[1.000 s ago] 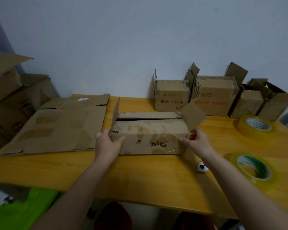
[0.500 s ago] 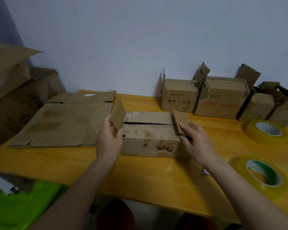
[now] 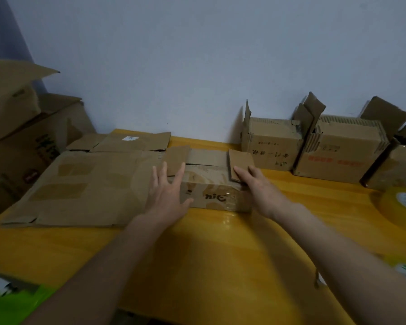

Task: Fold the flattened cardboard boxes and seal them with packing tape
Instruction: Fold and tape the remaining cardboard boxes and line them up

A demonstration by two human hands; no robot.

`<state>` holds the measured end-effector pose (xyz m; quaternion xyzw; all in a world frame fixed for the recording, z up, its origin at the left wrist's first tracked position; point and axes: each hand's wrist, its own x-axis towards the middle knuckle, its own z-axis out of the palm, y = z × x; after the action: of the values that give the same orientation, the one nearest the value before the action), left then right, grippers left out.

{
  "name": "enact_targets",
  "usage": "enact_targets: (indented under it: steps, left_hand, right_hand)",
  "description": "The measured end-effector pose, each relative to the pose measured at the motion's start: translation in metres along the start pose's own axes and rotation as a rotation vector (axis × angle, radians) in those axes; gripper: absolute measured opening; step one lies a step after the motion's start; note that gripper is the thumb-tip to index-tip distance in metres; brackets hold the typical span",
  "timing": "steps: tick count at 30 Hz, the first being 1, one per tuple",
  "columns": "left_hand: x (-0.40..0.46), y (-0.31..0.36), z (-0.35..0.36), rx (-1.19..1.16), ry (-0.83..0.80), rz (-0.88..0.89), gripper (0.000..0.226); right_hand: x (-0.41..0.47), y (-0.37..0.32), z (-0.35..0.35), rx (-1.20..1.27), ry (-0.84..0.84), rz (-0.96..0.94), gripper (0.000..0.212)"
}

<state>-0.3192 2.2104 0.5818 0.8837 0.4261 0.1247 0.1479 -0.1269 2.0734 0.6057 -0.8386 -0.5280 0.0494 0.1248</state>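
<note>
Cardboard this thin and worn should be light, stiff along its panels and springy at the creases, so the small box [image 3: 209, 186] at the counter's [image 3: 220, 254] centre probably wants its end flaps held down until tape goes on. The left hand [image 3: 168, 195] lies flat with straight fingers on the flap at the box's nine o'clock end; the right hand [image 3: 258, 188] presses the flap at the three o'clock end, fingers extended, gripping nothing. The best hold looks to be on the flap panels near their free edges, not the softened corners. A slit between the long top flaps is unsealed. At nine o'clock a flattened box [image 3: 85, 184] lies touching the small one. At one to two o'clock stand folded boxes [image 3: 314, 146] against the wall. The tape roll [image 3: 403, 202] sits at three o'clock, well apart, an unobstructed reach for the right hand.
</note>
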Motion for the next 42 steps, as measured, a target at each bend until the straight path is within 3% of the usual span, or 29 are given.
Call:
enact_targets:
  steps: [6, 10, 12, 14, 18, 21, 25, 27, 29, 32, 37, 39, 41, 42]
  left_hand:
    - [0.041, -0.014, 0.016, -0.208, 0.209, 0.108, 0.105]
    - [0.078, -0.029, 0.023, -0.424, 0.312, 0.241, 0.077]
    - [0.098, -0.037, 0.027, -0.393, 0.327, 0.257, 0.057]
    - [0.115, -0.041, 0.03, -0.322, 0.284, 0.244, 0.049]
    - [0.138, -0.041, 0.034, -0.141, 0.074, 0.179, 0.067]
    - [0.131, -0.039, 0.034, -0.059, -0.123, 0.103, 0.068]
    - [0.1, -0.054, 0.025, 0.09, -0.126, 0.011, 0.077]
    - [0.083, -0.067, 0.013, 0.144, -0.11, -0.054, 0.078]
    - [0.067, -0.084, 0.0, 0.164, -0.094, -0.133, 0.078]
    - [0.036, -0.111, -0.012, 0.151, -0.122, -0.238, 0.084]
    - [-0.027, -0.14, -0.018, 0.125, -0.196, -0.247, 0.099]
    - [-0.049, -0.149, -0.02, 0.165, -0.221, -0.214, 0.105]
    - [-0.067, -0.158, -0.023, 0.208, -0.233, -0.213, 0.107]
    - [-0.074, -0.162, -0.025, 0.218, -0.235, -0.218, 0.107]
  right_hand:
    - [0.056, 0.004, 0.01, -0.03, 0.169, -0.052, 0.096]
    - [0.076, 0.016, 0.025, -0.059, 0.318, -0.139, 0.106]
    - [0.082, 0.021, 0.029, -0.113, 0.318, -0.177, 0.103]
    - [0.087, 0.023, 0.034, -0.221, 0.276, -0.187, 0.095]
    - [0.106, 0.013, 0.032, -0.284, 0.242, -0.127, 0.088]
    - [0.125, 0.012, 0.027, -0.328, 0.214, -0.055, 0.087]
    - [0.139, 0.01, 0.022, -0.327, 0.172, 0.047, 0.09]
    - [0.13, -0.006, 0.024, -0.343, 0.26, 0.049, 0.09]
    - [0.112, -0.032, 0.035, -0.237, 0.345, -0.047, 0.083]
    - [0.08, -0.082, 0.06, 0.095, 0.166, -0.126, 0.059]
    - [0.062, -0.165, 0.097, 0.902, -0.19, 0.3, 0.059]
    - [0.057, -0.191, 0.101, 1.19, -0.275, 0.472, 0.044]
    - [0.048, -0.213, 0.103, 1.198, -0.356, 0.517, 0.014]
    - [0.042, -0.223, 0.104, 1.153, -0.394, 0.498, 0.013]
